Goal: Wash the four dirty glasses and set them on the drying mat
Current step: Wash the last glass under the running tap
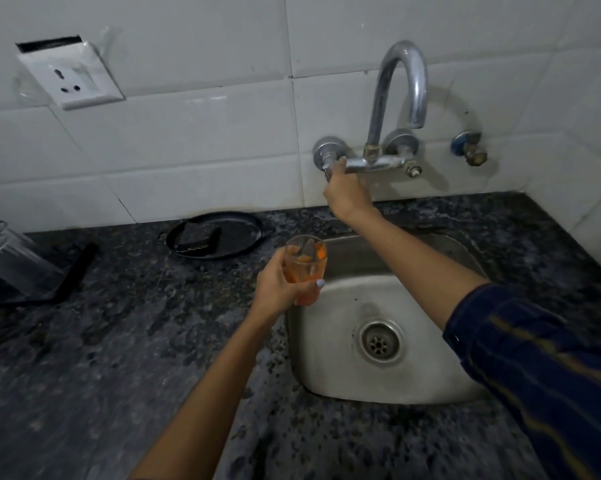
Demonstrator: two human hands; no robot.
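One glass is in view, upright and gripped around its lower half by the left hand, fingers closed on it, over the left rim of the sink. Its walls are streaked orange, with orange residue near the rim; whether any liquid stands in it cannot be told. The right hand reaches to the far wall and is closed on the left tap handle of the wall-mounted faucet, so the two hands are well apart. The right arm wears a dark blue sleeve with thin golden stripes.

There is one steel sink set into the dark speckled stone desk; its basin holds nothing but one round drain strainer and some dark staining beside it. The faucet has one curved spout and two wall flanges; to its right one separate small valve with a blue collar sticks out of the tiles.

On the desk to the left of the sink, near the wall, lies one black shallow pan with one dark rectangular pad in it. At the far left edge stands one blurred, clear, upturned-looking container, with a black strip beside it. One white wall socket, covered with clear tape, sits on the tiles at upper left. No writing can be read anywhere.
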